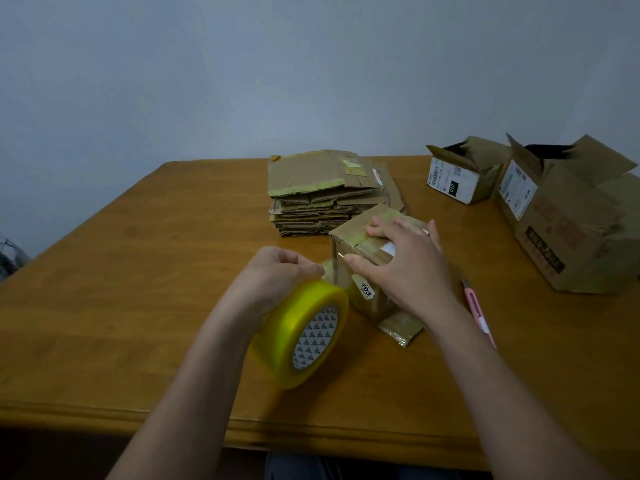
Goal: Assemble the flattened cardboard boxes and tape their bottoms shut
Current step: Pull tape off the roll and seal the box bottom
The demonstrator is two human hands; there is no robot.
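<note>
A small cardboard box [363, 247] stands bottom-up in the middle of the wooden table [138, 271], old tape across its closed flaps. My right hand [405, 261] presses flat on top of it, fingers spread. My left hand [273, 275] grips a yellow roll of clear tape [298, 334] just left of the box, with a strip of tape stretched from the roll to the box's near corner. A stack of flattened cardboard boxes [322, 192] lies behind the box.
Two assembled boxes stand open-side up at the right: a small one [464, 171] and a larger one [568, 216]. A pink utility knife [478, 310] lies on the table right of my right forearm. The table's front edge runs close to my body.
</note>
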